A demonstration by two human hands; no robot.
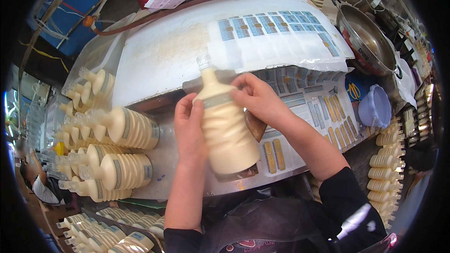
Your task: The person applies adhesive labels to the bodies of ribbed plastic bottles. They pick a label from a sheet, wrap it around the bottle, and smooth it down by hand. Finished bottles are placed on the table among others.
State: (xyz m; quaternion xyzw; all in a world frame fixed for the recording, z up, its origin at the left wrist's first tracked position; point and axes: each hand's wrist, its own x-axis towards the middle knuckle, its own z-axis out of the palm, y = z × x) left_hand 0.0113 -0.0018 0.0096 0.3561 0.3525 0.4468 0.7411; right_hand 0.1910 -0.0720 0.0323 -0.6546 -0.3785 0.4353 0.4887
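Observation:
A cream-coloured bottle [229,143] with spiral ridges and a clear threaded neck stands tilted in front of me, its neck pointing away. A pale grey-green label strip [216,101] runs across its shoulder. At the strip's left end, the curled fingers and thumb of my left hand [190,124] are closed against the bottle. My right hand [255,94] is closed at the strip's other end, its fingertips pressing on the bottle's shoulder. The bottle's far side is hidden, and so is whatever supports it underneath.
Similar bottles [124,171] lie stacked at the left, with more [386,173] at the far right. Blue labels [255,26] lie on the white board [164,42]. Strips lie on a lower sheet [300,140]. A metal pan [368,37] and purple bucket [375,107] stand at the right.

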